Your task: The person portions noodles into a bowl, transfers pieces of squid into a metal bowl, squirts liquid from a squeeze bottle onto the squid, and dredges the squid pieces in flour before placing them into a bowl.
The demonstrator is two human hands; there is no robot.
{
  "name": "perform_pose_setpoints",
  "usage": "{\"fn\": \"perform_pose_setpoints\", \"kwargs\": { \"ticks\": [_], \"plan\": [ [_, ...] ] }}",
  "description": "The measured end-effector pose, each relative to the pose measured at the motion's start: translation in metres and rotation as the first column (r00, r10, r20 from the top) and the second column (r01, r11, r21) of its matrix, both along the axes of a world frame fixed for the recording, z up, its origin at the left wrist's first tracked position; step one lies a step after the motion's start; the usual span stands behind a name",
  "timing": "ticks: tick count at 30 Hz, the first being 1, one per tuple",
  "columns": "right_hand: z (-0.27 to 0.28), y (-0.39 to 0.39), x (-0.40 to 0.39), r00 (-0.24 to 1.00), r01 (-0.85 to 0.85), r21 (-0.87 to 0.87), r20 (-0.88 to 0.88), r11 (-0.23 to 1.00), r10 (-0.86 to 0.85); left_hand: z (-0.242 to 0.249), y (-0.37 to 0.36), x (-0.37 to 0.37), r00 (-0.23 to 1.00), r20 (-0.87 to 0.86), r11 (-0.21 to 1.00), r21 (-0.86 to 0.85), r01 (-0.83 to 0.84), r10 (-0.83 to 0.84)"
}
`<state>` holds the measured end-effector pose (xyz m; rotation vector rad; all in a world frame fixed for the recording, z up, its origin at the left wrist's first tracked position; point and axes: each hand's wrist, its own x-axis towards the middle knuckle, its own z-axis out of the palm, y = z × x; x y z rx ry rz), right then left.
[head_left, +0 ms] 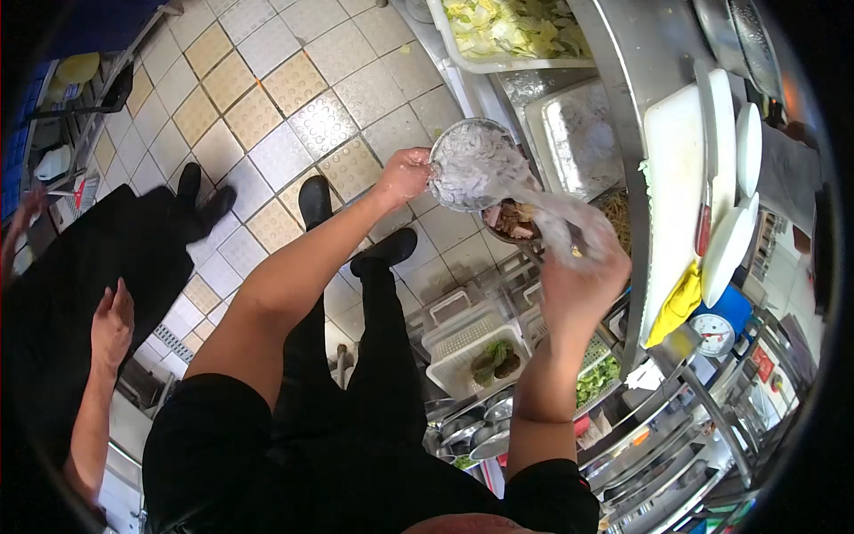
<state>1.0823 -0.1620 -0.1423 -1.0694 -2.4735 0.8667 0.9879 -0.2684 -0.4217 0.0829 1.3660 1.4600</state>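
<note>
My left hand (pixel 411 178) grips the rim of a round metal bowl (pixel 454 196). Pale, whitish contents fill the bowl, partly under crumpled translucent plastic film (pixel 543 209). That film stretches from the bowl over to my right hand (pixel 583 280), whose fingers are closed on it; motion blurs the film. Just beneath the bowl, a second round container (pixel 511 221) of brown and pink meat pieces is partly hidden.
A tub of chopped cabbage (pixel 516 31) stands at the top. On the right counter lie a white cutting board (pixel 672 178), a knife (pixel 705 178), and a yellow cloth (pixel 678 304). Baskets (pixel 471 351) sit below. Another person (pixel 98 240) is at left on the tiled floor.
</note>
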Motion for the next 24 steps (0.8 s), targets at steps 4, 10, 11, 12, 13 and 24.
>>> {"fn": "perform_pose_setpoints", "kwargs": {
  "ticks": [4,10,11,12,13,24],
  "plan": [
    [0.002,0.002,0.010,0.997,0.024,-0.070,-0.077,0.997,-0.029,-0.009,0.001,0.003,1.000,-0.012,1.000,0.004,0.002,-0.002],
    [-0.090,0.015,0.022,0.961,0.011,-0.151,0.276,0.988,0.032,0.006,0.008,-0.001,1.000,0.011,1.000,0.020,-0.009,0.009],
    [-0.109,0.024,0.024,0.961,0.014,-0.067,0.278,0.998,0.005,0.007,0.009,0.000,1.000,-0.005,1.000,0.005,0.008,-0.008],
    [-0.128,0.037,0.024,0.960,0.018,0.018,0.279,1.000,-0.022,0.008,0.010,0.001,1.000,-0.004,1.000,0.030,0.006,-0.006],
    [-0.144,0.049,0.023,0.960,0.020,0.103,0.276,0.994,-0.048,0.010,0.010,0.001,1.000,-0.004,0.998,0.056,0.003,-0.003],
    [-0.115,0.070,0.032,0.980,0.118,-0.309,0.187,0.944,-0.061,-0.007,0.011,0.013,0.992,0.127,1.000,0.017,0.009,-0.012]
  ]
}}
